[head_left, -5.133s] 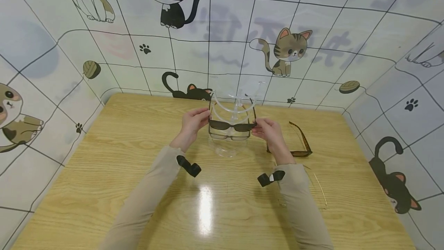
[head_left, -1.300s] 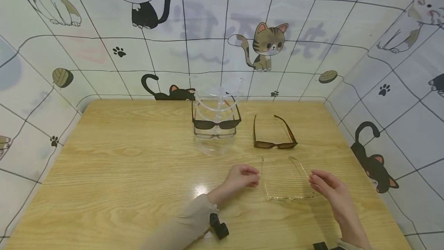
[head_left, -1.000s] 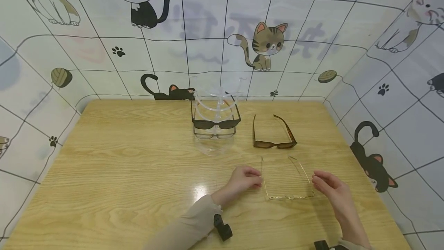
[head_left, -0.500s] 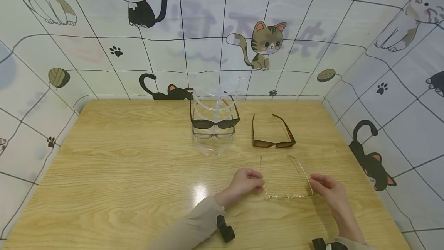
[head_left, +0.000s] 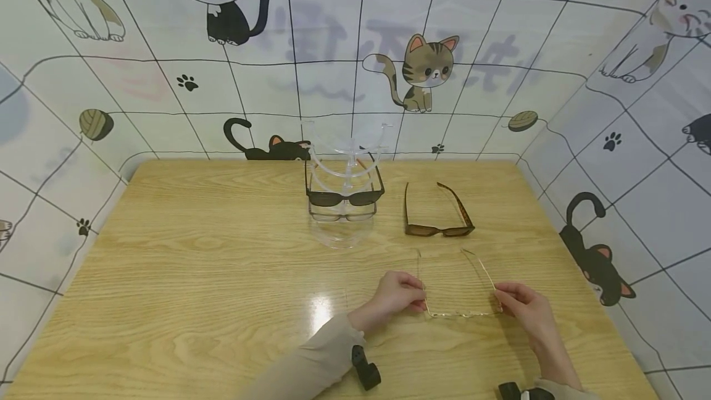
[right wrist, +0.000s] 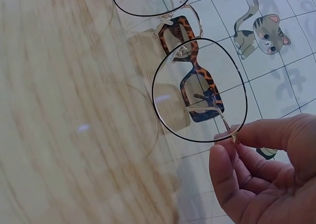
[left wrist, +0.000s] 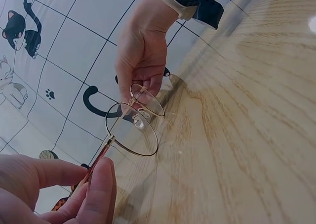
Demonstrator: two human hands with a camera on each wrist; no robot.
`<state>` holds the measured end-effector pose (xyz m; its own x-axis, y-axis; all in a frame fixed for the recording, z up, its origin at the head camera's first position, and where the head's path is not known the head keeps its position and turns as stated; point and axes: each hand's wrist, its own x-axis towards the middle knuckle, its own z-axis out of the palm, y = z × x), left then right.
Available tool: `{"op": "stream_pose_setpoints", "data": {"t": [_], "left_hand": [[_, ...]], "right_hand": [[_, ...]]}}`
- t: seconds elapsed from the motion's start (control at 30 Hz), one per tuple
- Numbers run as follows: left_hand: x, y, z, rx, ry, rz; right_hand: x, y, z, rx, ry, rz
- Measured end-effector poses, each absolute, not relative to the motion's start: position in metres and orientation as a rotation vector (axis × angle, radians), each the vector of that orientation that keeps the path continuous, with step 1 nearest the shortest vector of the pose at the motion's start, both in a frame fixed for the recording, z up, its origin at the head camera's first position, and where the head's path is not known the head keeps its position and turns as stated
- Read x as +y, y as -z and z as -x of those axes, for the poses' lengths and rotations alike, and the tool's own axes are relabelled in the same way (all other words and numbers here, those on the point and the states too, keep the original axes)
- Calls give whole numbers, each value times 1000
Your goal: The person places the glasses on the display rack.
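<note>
Thin gold-rimmed eyeglasses [head_left: 463, 315] have their temples unfolded and pointing to the back of the table. My left hand [head_left: 397, 292] pinches one temple between thumb and fingers, close behind the hinge; the left wrist view shows this temple tip [left wrist: 96, 162] as reddish. On the other side my right hand [head_left: 524, 307] pinches the opposite temple at its hinge. Seen in the right wrist view, the round lens rim [right wrist: 154, 90] looks dark and stands close over the table. Behind the eyeglasses lie tortoiseshell sunglasses [head_left: 441, 231], unfolded.
A clear display stand [head_left: 349, 165] at the back of the table [head_left: 194, 252] carries black sunglasses [head_left: 344, 199] above thin-framed glasses [head_left: 342, 217]. Its upper arms hold nothing. Cat-printed walls [head_left: 333, 48] border the table at the back and sides.
Both hands have left the black sunglasses, which now rest on the stand, and come to the gold-rimmed eyeglasses at front right. Over the last second their fingers closed in on the temples.
</note>
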<state>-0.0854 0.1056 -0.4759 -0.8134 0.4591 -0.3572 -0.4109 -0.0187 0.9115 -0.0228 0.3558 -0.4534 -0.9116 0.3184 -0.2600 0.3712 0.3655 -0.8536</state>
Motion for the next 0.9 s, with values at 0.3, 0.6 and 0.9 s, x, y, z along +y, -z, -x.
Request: {"op": "stream_pose_setpoints", "data": {"t": [0.3, 0.6, 0.9], "left_hand": [[105, 474, 85, 1663, -1885, -12], [98, 466, 86, 1611, -1954, -38], [88, 452, 87, 1542, -2011, -68]], "right_hand": [[355, 452, 24, 2513, 1533, -704], [352, 448, 22, 2496, 1616, -642], [349, 439, 16, 2426, 1882, -536]]}}
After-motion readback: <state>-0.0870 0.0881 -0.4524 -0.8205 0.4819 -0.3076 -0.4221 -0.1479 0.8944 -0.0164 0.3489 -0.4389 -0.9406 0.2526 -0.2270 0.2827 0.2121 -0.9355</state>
